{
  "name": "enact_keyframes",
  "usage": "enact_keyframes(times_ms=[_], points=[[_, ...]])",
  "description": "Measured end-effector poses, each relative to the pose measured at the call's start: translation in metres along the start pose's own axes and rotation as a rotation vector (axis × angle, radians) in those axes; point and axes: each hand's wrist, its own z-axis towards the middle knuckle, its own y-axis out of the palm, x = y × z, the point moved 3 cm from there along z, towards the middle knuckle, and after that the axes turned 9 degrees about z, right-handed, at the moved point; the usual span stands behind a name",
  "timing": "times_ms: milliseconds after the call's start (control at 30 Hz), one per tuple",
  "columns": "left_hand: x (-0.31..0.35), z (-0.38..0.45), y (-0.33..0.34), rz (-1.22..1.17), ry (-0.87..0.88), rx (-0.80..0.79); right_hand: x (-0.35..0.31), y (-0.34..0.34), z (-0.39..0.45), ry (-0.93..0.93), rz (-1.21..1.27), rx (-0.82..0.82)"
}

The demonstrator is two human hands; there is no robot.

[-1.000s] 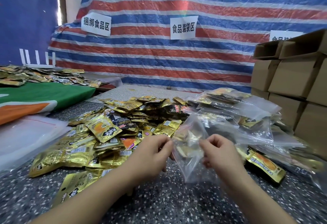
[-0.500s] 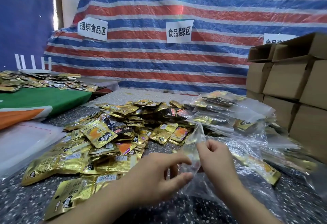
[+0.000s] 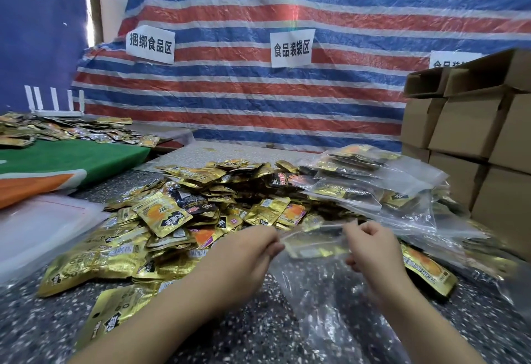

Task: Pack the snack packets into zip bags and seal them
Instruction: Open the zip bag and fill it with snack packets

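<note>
Pinching the top strip of a clear zip bag point(image 3: 313, 237), both hands are working in the head view, the only view given. Left hand point(image 3: 253, 244) is gripping the strip's left end between thumb and fingertips; right hand point(image 3: 370, 241) is gripping its right end the same way, fingers curled. Strip is being held stretched flat between them, probably so the zip lines up for sealing. Bag body is hanging down toward the speckled tabletop point(image 3: 258, 329), with gold packets showing through near the top; how many, cannot tell.

Taking the held bag as landmark: loose pile of gold snack packets point(image 3: 178, 220) is lying left of it and behind it, spreading close so each reach is short. One stray gold packet point(image 3: 112, 317) is lying left and nearer the camera. Stack of filled zip bags point(image 3: 370, 185) is sitting behind and right of it, likely the done heap. One packet inside clear plastic point(image 3: 428, 269) is lying just right of it. Flat empty bags point(image 3: 43, 228) are waiting far left. Cardboard boxes point(image 3: 471, 134) are stacked far right, behind. Paper signs point(image 3: 290, 47) are hanging on the striped tarp point(image 3: 287, 99) well behind.

Judging: seal step in hand; pile is big, plenty left.
</note>
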Motion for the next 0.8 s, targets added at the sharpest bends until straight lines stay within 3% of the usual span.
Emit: enact_keyframes(times_ms=[100,300,433,633,800], points=[[-0.004,0.001,-0.003,-0.015,0.002,0.007,-0.003,-0.007,0.005,0.010,-0.050,0.051],[-0.010,0.001,-0.003,-0.039,0.012,0.087,-0.007,0.005,-0.003,0.020,-0.158,-0.101],[-0.019,0.002,-0.005,-0.054,-0.073,0.171,-0.005,0.013,-0.010,-0.024,-0.168,-0.202],[-0.029,0.003,0.000,-0.038,-0.240,0.164,-0.007,0.021,-0.015,-0.077,-0.215,-0.298],[-0.029,0.005,0.001,-0.027,-0.275,0.145,-0.005,0.021,-0.012,-0.049,-0.196,-0.278]])
